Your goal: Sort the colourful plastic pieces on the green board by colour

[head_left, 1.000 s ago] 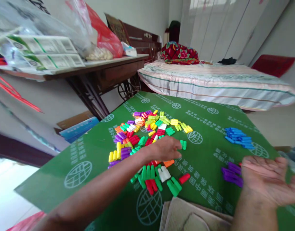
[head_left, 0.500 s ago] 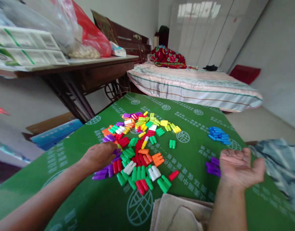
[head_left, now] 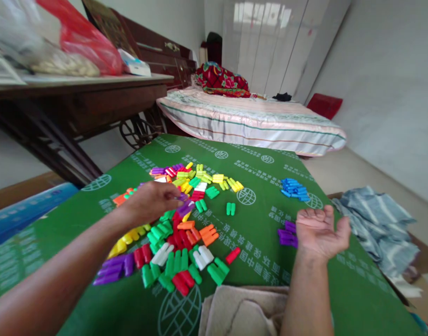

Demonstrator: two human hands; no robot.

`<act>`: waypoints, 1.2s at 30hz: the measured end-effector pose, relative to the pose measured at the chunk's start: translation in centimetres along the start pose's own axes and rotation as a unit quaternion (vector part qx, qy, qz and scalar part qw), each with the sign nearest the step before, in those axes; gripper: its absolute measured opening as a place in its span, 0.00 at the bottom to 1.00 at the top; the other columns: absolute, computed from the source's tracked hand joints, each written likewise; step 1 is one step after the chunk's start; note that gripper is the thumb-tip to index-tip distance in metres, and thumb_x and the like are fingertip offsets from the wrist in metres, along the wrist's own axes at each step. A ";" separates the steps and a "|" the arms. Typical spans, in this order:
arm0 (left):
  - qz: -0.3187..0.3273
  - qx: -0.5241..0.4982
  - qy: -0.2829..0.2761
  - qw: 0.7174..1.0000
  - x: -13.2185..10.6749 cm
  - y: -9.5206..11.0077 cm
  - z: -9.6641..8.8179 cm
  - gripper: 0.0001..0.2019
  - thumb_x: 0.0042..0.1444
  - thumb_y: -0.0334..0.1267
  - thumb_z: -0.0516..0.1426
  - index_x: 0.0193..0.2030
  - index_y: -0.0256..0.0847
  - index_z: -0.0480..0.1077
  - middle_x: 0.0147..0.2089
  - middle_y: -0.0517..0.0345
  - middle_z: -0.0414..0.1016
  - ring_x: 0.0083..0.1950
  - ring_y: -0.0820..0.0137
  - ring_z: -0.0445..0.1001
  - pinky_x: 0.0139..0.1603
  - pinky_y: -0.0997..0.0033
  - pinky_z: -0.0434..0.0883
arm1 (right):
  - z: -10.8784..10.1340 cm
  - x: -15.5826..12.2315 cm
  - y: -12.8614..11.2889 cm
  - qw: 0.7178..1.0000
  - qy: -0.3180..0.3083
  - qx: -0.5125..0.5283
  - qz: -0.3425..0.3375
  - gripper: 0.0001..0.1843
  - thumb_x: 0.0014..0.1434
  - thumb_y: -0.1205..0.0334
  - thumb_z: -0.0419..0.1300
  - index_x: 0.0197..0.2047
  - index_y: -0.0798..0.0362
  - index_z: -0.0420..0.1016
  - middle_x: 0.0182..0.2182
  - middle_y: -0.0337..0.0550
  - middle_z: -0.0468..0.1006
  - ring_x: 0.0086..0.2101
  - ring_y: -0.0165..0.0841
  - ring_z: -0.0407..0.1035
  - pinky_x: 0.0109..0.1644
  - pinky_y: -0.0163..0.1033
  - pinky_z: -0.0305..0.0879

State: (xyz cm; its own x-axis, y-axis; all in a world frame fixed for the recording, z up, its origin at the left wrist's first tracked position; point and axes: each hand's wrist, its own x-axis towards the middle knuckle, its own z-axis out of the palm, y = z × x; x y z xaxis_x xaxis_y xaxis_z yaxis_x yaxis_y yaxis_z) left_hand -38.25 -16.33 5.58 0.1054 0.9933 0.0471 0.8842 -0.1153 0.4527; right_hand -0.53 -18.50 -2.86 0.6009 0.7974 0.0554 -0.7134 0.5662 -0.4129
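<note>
The green desk (head_left: 270, 280) carries a mixed pile of coloured plastic pieces (head_left: 179, 233) that runs from its centre towards the left edge.

Left hand (head_left: 153, 200): extended over the far half of the pile, palm down, fingers curled downward. The fingertips meet a purple piece (head_left: 186, 206) near the pile's centre. Whether the piece is gripped or only touched cannot be told.

Right hand (head_left: 321, 228): held above the right side of the desk, palm up, fingers loosely spread and slightly curled. It holds nothing.

Sorted groups:
- A purple group (head_left: 286, 233) lies just beside the right hand, on its left.
- A blue group (head_left: 293, 189) lies farther back, near the right edge.

A pair of green pieces (head_left: 230, 208) lies apart between the pile and the purple group. A beige cloth (head_left: 242, 312) overlaps the near edge of the desk.
</note>
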 end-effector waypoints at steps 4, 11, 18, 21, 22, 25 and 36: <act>0.086 -0.013 -0.098 0.991 2.5 8.7 5.7 0.09 0.51 0.39 0.55 0.31 0.39 0.74 0.23 0.66 0.72 0.27 0.76 0.68 0.27 0.79 0.61 | -0.2 0.0 -0.2 1.000 -0.006 -0.003 -0.001 0.17 0.44 0.49 0.60 0.29 0.56 0.71 0.15 0.33 0.64 0.20 0.27 0.59 0.27 0.36 0.61; 0.153 0.037 -0.144 0.977 5.7 16.7 14.6 0.10 0.54 0.37 0.52 0.35 0.39 0.75 0.35 0.55 0.77 0.37 0.68 0.74 0.37 0.73 0.69 | -0.3 0.1 -0.2 1.000 -0.020 -0.002 0.000 0.17 0.45 0.49 0.61 0.29 0.56 0.72 0.16 0.32 0.65 0.20 0.26 0.60 0.27 0.35 0.61; 0.196 0.056 -0.157 0.966 6.9 18.6 17.7 0.11 0.54 0.34 0.51 0.35 0.38 0.74 0.40 0.48 0.78 0.44 0.62 0.76 0.42 0.68 0.72 | -0.2 0.0 -0.1 1.000 -0.023 0.005 0.007 0.17 0.44 0.49 0.63 0.29 0.56 0.73 0.17 0.33 0.66 0.21 0.26 0.61 0.28 0.36 0.61; 0.211 0.060 -0.159 0.963 7.1 18.8 18.4 0.11 0.55 0.35 0.50 0.35 0.37 0.74 0.40 0.47 0.77 0.45 0.61 0.76 0.44 0.68 0.72 | -0.2 0.0 -0.1 1.000 -0.026 0.004 0.007 0.17 0.44 0.49 0.63 0.29 0.56 0.73 0.17 0.32 0.66 0.21 0.26 0.60 0.28 0.35 0.61; 0.214 0.062 -0.158 0.962 7.1 18.9 18.6 0.12 0.55 0.35 0.50 0.36 0.37 0.74 0.41 0.46 0.77 0.45 0.61 0.76 0.44 0.67 0.72 | -0.2 0.0 -0.1 1.000 -0.027 0.004 0.008 0.17 0.44 0.49 0.63 0.29 0.56 0.72 0.17 0.32 0.66 0.21 0.26 0.60 0.28 0.35 0.61; 0.218 0.069 -0.152 0.962 6.9 19.0 18.8 0.13 0.56 0.35 0.49 0.38 0.35 0.74 0.43 0.43 0.76 0.47 0.60 0.75 0.47 0.66 0.72 | -0.3 0.1 -0.1 0.999 -0.032 0.001 0.009 0.17 0.44 0.49 0.63 0.29 0.56 0.72 0.17 0.32 0.66 0.21 0.26 0.60 0.28 0.35 0.61; 0.204 0.066 -0.156 0.964 6.0 18.8 18.1 0.11 0.55 0.35 0.51 0.38 0.36 0.74 0.44 0.45 0.76 0.47 0.61 0.74 0.47 0.67 0.72 | -0.3 0.1 0.0 1.000 -0.025 -0.011 0.006 0.17 0.45 0.49 0.62 0.29 0.56 0.72 0.17 0.32 0.65 0.21 0.26 0.60 0.27 0.36 0.61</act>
State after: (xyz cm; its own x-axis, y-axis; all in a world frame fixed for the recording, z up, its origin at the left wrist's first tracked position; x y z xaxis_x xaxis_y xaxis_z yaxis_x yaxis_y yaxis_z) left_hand -12.70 -12.63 -1.77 0.5711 0.8167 -0.0827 0.7878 -0.5170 0.3349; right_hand -0.36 -18.53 -3.09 0.5732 0.8139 0.0948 -0.7124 0.5521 -0.4331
